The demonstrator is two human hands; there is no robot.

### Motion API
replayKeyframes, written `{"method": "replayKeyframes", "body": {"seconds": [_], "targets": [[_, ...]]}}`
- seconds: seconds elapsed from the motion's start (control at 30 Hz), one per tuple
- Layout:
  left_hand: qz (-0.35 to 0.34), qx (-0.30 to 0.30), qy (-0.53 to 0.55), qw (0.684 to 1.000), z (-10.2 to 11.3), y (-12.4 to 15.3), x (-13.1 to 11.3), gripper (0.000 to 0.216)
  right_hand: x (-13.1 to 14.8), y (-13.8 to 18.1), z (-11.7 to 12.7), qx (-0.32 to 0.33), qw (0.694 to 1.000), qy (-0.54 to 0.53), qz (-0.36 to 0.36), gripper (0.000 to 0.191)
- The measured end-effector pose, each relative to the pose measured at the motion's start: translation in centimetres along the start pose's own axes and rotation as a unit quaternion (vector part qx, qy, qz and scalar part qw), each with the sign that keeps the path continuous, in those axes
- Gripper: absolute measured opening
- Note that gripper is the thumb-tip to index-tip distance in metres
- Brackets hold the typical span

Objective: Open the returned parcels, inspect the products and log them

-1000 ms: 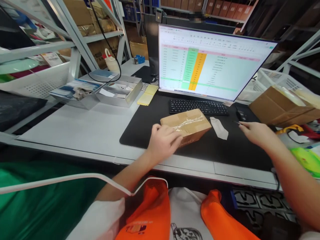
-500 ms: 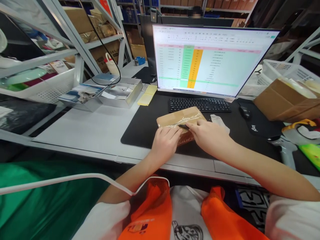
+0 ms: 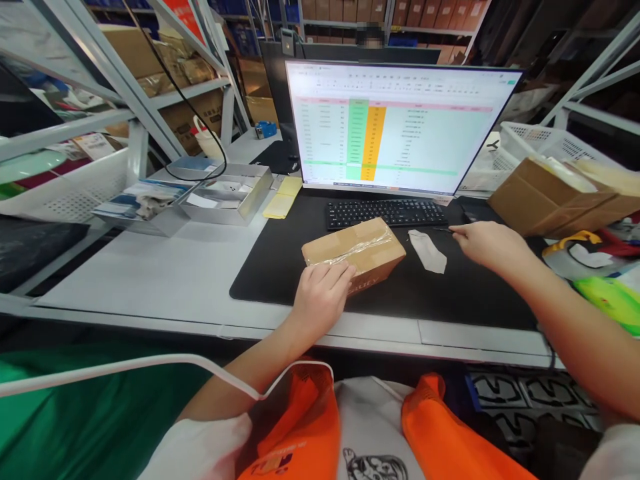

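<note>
A brown cardboard box (image 3: pixel 365 250) with shiny clear tape across its top lies tilted on the black desk mat (image 3: pixel 270 267). My left hand (image 3: pixel 323 293) grips the near left edge of the box, fingers curled over the top. To the right, apart from the box, my right hand (image 3: pixel 493 247) is closed around a thin dark tool (image 3: pixel 444 229); only its tip shows, so its kind is unclear. Between box and right hand lies a crumpled whitish paper scrap (image 3: pixel 427 252).
A keyboard (image 3: pixel 385 213) and a monitor (image 3: pixel 400 133) with a spreadsheet stand behind the box. Open grey trays (image 3: pixel 240 200) with papers and a yellow notepad (image 3: pixel 283 197) sit left. Another carton (image 3: pixel 545 197) and a tape roll (image 3: pixel 565 263) are at the right.
My right hand has left the box and moved right, carrying the thin dark tool. My left hand stays on the box. The view has shifted slightly.
</note>
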State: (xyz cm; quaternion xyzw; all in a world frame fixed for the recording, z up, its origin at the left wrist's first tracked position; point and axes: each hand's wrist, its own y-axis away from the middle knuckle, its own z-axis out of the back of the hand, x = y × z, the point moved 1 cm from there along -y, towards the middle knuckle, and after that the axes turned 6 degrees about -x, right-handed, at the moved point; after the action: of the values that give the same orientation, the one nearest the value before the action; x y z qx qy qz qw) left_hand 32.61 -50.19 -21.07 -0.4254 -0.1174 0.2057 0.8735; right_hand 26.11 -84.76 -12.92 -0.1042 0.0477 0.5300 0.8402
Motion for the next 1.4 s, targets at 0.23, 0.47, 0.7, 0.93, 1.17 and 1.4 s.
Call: {"method": "replayKeyframes", "body": {"seconds": [0.23, 0.47, 0.7, 0.93, 1.17, 1.4], "targets": [[0.004, 0.085, -0.087, 0.993, -0.5, -1.7, -1.1, 0.034, 9.4, 6.4, 4.3, -0.111, 0.970, -0.043, 0.214, 0.042], [0.016, 0.104, -0.089, 0.990, -0.7, -1.7, -1.4, 0.031, 12.0, 5.5, 4.3, -0.076, 0.964, -0.041, 0.253, 0.038], [-0.005, 0.102, -0.098, 0.990, -0.8, -1.7, -1.1, 0.031, 11.3, 4.2, 4.8, -0.063, 0.967, -0.026, 0.246, 0.038], [-0.007, 0.092, -0.090, 0.992, 0.1, -1.8, -1.5, 0.029, 2.0, -0.4, 1.8, -0.002, 0.995, 0.046, 0.091, 0.034], [0.010, 0.272, 0.057, 0.960, 0.1, -7.9, 4.3, 0.028, -1.5, 0.4, -2.0, -0.030, 0.995, -0.090, 0.041, 0.042], [0.095, 0.475, 0.050, 0.873, -0.7, -12.3, 9.5, 0.068, 4.7, 3.2, 1.1, -0.114, 0.965, -0.183, 0.148, 0.041]]}}
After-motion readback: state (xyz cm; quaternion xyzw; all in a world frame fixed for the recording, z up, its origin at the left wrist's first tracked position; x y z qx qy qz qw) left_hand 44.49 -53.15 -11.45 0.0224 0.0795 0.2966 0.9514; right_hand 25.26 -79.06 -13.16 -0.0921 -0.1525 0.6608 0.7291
